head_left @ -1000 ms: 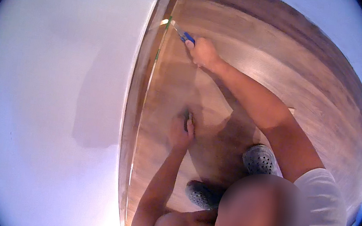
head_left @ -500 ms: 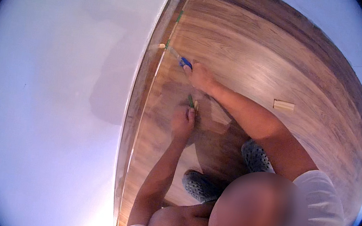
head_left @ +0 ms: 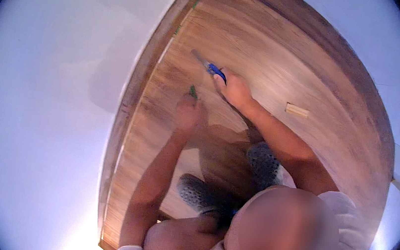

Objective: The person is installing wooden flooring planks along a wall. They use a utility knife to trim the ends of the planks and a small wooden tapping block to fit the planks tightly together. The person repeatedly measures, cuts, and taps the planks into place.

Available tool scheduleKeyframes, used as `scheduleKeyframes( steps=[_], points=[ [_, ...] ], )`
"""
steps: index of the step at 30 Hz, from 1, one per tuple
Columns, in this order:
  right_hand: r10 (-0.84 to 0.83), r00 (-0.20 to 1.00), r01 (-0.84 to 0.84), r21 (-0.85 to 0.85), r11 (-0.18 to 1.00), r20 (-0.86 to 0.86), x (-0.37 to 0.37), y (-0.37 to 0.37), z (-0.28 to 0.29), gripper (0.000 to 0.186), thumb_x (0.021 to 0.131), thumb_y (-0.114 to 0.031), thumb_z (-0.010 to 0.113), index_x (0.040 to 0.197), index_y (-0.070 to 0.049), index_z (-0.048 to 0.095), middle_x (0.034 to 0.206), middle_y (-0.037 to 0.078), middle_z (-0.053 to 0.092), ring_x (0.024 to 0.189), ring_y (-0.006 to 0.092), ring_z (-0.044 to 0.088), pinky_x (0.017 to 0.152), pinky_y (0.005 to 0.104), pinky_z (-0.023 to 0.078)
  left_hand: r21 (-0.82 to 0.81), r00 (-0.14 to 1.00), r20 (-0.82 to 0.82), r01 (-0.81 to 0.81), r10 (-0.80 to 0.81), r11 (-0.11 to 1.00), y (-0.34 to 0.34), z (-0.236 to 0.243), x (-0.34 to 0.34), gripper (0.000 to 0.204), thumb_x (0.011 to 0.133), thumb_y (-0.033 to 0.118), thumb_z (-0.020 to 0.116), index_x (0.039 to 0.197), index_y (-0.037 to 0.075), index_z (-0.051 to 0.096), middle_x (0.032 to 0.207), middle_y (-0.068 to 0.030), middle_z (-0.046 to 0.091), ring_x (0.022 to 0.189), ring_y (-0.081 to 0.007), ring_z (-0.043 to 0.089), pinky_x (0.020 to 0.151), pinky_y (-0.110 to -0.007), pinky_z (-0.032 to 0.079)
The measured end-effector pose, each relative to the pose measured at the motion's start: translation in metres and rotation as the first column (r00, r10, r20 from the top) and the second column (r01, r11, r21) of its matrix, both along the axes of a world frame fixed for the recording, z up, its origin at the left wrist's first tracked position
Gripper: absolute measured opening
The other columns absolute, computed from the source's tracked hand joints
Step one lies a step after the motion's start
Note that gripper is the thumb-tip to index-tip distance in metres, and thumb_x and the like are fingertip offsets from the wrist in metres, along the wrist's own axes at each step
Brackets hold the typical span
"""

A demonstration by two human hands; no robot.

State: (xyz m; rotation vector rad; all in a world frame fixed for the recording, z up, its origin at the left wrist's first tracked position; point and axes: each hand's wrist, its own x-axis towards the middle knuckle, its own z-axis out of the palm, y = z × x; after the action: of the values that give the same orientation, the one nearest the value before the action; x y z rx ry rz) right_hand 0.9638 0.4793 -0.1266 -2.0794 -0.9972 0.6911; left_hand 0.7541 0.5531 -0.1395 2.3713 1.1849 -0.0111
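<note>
My right hand [head_left: 236, 89] is closed around the blue handle of a tool with a long, narrow grey blade [head_left: 199, 56]. The blade points toward the wall and hangs over the wood floor; whether it is a knife or a scraper I cannot tell. Nearer to me, my left hand [head_left: 191, 115] pinches a small green piece [head_left: 193, 92], which sticks out past the fingertips. Two similar green bits, a far one [head_left: 195, 3] and a closer one [head_left: 176, 30], sit along the gap at the floor's edge beside the wall.
A brown baseboard [head_left: 138, 77] runs along the white wall [head_left: 55, 82] on my left. On the wood-look floor [head_left: 251, 36] a small pale wooden block [head_left: 297, 110] lies to the right of my right forearm. My grey perforated shoes [head_left: 195, 192] stand close below my hands.
The blade has come away from the floor's edge, where its tip was before. My left hand has shifted a little left and farther forward with the green piece. The whole view has also shifted.
</note>
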Motion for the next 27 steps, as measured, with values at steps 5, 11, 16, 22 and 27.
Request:
scheduleKeyframes(
  steps=[5, 11, 16, 22, 27],
  points=[
    [0.015, 0.974, -0.020, 0.022, 1.000, 0.228, 0.024, -0.070, 0.009, 0.032, 0.100, -0.033, 0.066, 0.107, -0.002, 0.071, 0.101, 0.021, 0.068, 0.100, 0.0425, 0.064, 0.089, 0.0510, 0.052, 0.076, 0.971, 0.084, 0.219, -0.225, 0.973, 0.012, -0.015, -0.005, 0.042, 0.103, 0.039, 0.061, 0.112, -0.002, 0.066, 0.105, -0.0290, 0.070, 0.096, -0.0483, 0.067, 0.088, -0.055, 0.053],
    [0.066, 0.975, -0.080, 0.058, 0.995, 0.213, 0.017, -0.127, 0.014, 0.024, 0.100, -0.025, 0.066, 0.106, -0.002, 0.071, 0.105, 0.020, 0.067, 0.105, 0.0408, 0.062, 0.094, 0.0490, 0.050, -0.161, 0.971, 0.016, 0.239, -0.239, 0.958, 0.015, 0.006, -0.011, 0.025, 0.097, 0.028, 0.068, 0.105, 0.004, 0.067, 0.103, -0.0212, 0.070, 0.099, -0.0421, 0.068, 0.087, -0.053, 0.053],
    [-0.030, 0.891, -0.031, 0.126, 0.992, 0.453, 0.074, -0.209, 0.016, 0.021, 0.092, -0.020, 0.072, 0.108, -0.006, 0.071, 0.113, 0.014, 0.069, 0.106, 0.0380, 0.062, 0.095, 0.0523, 0.048, -0.279, 0.966, 0.050, 0.259, -0.255, 0.925, -0.003, 0.024, -0.026, 0.028, 0.098, 0.034, 0.069, 0.095, 0.006, 0.069, 0.091, -0.0165, 0.070, 0.087, -0.0382, 0.068, 0.078, -0.049, 0.053],
    [0.104, 0.750, -0.102, -0.042, 0.994, 0.653, 0.115, -0.244, 0.036, 0.026, 0.083, -0.013, 0.076, 0.108, -0.009, 0.071, 0.113, 0.007, 0.069, 0.105, 0.0303, 0.062, 0.087, 0.0463, 0.046, -0.327, 0.988, 0.137, 0.109, -0.067, 0.939, -0.020, 0.048, -0.032, 0.025, 0.099, 0.030, 0.069, 0.095, 0.005, 0.071, 0.090, -0.0156, 0.071, 0.081, -0.0358, 0.068, 0.076, -0.045, 0.054],
    [0.132, 0.641, -0.430, 0.211, 0.878, 0.756, 0.069, -0.174, 0.112, 0.027, 0.078, -0.010, 0.080, 0.104, -0.010, 0.073, 0.102, 0.004, 0.068, 0.091, 0.0265, 0.062, 0.078, 0.0404, 0.046, -0.550, 0.942, 0.322, 0.107, 0.092, 0.828, -0.052, 0.117, 0.000, 0.027, 0.096, 0.021, 0.075, 0.119, 0.008, 0.074, 0.103, -0.0110, 0.076, 0.091, -0.0228, 0.072, 0.086, -0.036, 0.056]
  ],
)
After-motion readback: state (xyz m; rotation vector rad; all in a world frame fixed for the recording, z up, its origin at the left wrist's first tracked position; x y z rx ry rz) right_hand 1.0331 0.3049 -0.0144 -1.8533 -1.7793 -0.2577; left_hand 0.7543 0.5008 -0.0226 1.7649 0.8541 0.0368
